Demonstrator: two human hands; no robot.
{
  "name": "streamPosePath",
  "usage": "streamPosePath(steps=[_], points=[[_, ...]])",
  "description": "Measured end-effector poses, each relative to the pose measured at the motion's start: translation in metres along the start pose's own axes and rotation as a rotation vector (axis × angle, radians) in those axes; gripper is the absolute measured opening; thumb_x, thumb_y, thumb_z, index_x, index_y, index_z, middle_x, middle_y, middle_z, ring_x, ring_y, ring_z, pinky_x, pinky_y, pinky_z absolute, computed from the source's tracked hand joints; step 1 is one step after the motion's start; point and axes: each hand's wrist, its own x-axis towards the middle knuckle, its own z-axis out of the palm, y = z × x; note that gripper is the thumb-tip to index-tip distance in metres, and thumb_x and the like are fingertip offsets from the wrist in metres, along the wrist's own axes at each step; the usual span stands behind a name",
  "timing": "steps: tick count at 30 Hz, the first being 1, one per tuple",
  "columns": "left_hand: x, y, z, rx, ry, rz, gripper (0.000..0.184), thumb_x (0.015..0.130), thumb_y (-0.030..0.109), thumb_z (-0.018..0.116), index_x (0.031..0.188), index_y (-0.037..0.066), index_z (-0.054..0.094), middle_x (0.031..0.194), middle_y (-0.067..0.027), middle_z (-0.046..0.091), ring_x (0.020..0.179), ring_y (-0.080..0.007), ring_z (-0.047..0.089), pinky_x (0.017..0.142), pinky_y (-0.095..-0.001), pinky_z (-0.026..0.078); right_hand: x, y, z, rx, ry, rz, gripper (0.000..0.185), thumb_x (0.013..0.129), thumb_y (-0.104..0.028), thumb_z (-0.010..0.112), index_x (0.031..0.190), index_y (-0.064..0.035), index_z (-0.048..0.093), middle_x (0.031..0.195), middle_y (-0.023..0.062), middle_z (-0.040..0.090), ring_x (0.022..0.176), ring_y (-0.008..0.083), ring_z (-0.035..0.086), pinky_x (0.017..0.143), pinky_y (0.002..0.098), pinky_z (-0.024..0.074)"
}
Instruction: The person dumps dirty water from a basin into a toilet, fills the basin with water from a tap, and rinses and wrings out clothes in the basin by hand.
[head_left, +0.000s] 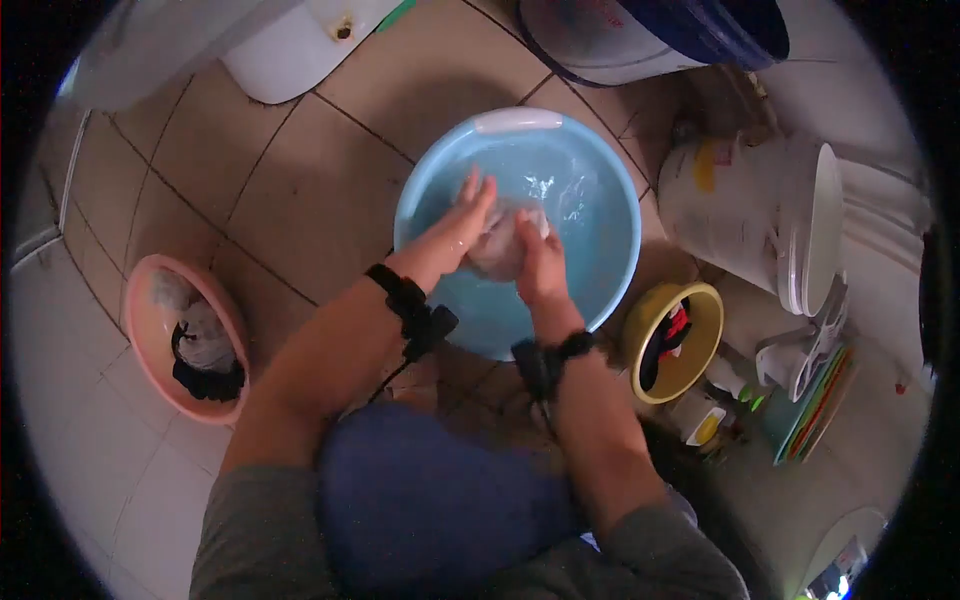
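Both forearms, wearing black wrist straps, extend forward and converge over the round light-blue plastic basin (pixel 632 250) of water, where a bunched, pale greyish-white cloth (pixel 497 252) lies between the hands. The left hand (pixel 464 226) is held nearly flat against the cloth's left side, its fingers extended forward and slightly apart at the tips. The right hand (pixel 541 262) is clamped on the opposite side, thumb forward over the fabric; whether the cloth touches the water cannot be told.

Tiled floor (pixel 300 200) holds blue basin (pixel 633 240), pink basin (pixel 152 335) — and yellow basin (pixel 698 345).
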Motion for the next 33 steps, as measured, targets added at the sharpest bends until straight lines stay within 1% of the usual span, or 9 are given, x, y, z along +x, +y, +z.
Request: streamPosePath(steps=[4,10,12,13,15,26,29,32,33], points=[[-0.007,0.022,0.006,-0.017,-0.116,0.138,0.085,0.087,0.051,0.056,0.146,0.009,0.012,0.136,-0.0138,0.038,0.120,-0.0238,0.044,0.096,-0.0348,0.041,-0.052,-0.017,0.052,-0.471,-0.077,-0.807,0.029,0.077,-0.023,0.070,0.098,-0.0065,0.058,0.112,0.0142,0.052,0.104,0.0257,0.052,0.083,0.0349,0.0459],[-0.022,0.019,0.015,-0.239,-0.256,0.269,0.028,0.092,0.029,0.054,0.109,0.006,0.055,0.098,-0.0083,0.060,0.087,-0.0174,0.059,0.075,-0.0313,0.049,-0.057,-0.032,0.077,-0.887,0.237,-1.200,0.022,0.075,-0.019,0.070,0.088,-0.0038,0.062,0.102,0.0180,0.056,0.095,0.0314,0.054,0.082,0.0374,0.0455],[-0.025,0.016,0.015,1.150,0.117,1.245,0.024,0.090,0.019,0.052,0.108,0.002,0.054,0.094,-0.0122,0.061,0.084,-0.0218,0.060,0.076,-0.0340,0.049,-0.045,-0.033,0.061,-0.918,0.167,-1.259,0.018,0.077,-0.020,0.065,0.087,-0.0048,0.060,0.102,0.0181,0.056,0.093,0.0344,0.054,0.080,0.0416,0.0454],[-0.025,0.010,0.018,1.145,0.115,1.238,0.024,0.090,0.019,0.052,0.108,0.002,0.054,0.094,-0.0122,0.061,0.084,-0.0218,0.060,0.076,-0.0340,0.049,-0.036,-0.034,0.049,-0.943,0.101,-1.321,0.015,0.080,-0.020,0.061,0.085,-0.0057,0.058,0.101,0.0182,0.057,0.090,0.0373,0.054,0.078,0.0459,0.0454],[-0.023,-0.008,0.031,0.774,0.194,0.364,0.029,0.089,0.024,0.054,0.112,0.006,0.054,0.106,-0.0093,0.058,0.102,-0.0197,0.054,0.090,-0.0354,0.043,-0.007,-0.022,0.011,-0.872,0.118,-0.809,0.022,0.084,-0.026,0.056,0.084,-0.0045,0.059,0.093,0.0188,0.058,0.087,0.0381,0.055,0.072,0.0460,0.0474],[-0.032,-0.025,0.021,0.333,0.071,0.105,0.094,0.088,0.043,0.055,0.146,0.012,-0.012,0.145,-0.0169,0.027,0.128,-0.0336,0.035,0.107,-0.0379,0.027,0.031,0.012,-0.018,-1.450,0.785,-0.378,0.081,0.078,-0.053,0.065,0.130,0.0029,0.039,0.122,0.0205,0.050,0.110,0.0380,0.050,0.092,0.0436,0.0422],[-0.003,-0.028,0.009,0.277,0.259,0.121,0.087,0.088,0.058,0.047,0.147,0.007,0.008,0.139,-0.0178,0.037,0.123,-0.0301,0.043,0.104,-0.0392,0.032,0.019,0.004,-0.011,0.062,-0.043,0.145,0.054,0.080,-0.025,0.068,0.120,0.0056,0.049,0.108,0.0127,0.060,0.095,0.0230,0.061,0.082,0.0354,0.0501],[0.018,-0.018,-0.017,-0.099,0.008,-0.032,0.089,0.088,0.065,0.040,0.148,0.014,0.000,0.140,-0.0174,0.035,0.124,-0.0314,0.042,0.100,-0.0432,0.036,-0.027,-0.014,0.019,0.080,-0.168,-0.044,0.045,0.076,-0.018,0.072,0.115,-0.0024,0.055,0.110,0.0101,0.059,0.097,0.0227,0.059,0.086,0.0363,0.0483],[0.005,0.004,-0.006,-0.232,-0.031,-0.153,0.075,0.088,0.066,0.040,0.135,0.009,0.025,0.130,-0.0144,0.046,0.115,-0.0250,0.049,0.097,-0.0404,0.040,-0.044,-0.023,0.033,-0.010,-0.193,-0.168,0.043,0.072,-0.019,0.075,0.109,-0.0042,0.058,0.110,0.0115,0.059,0.099,0.0239,0.059,0.086,0.0351,0.0489]])
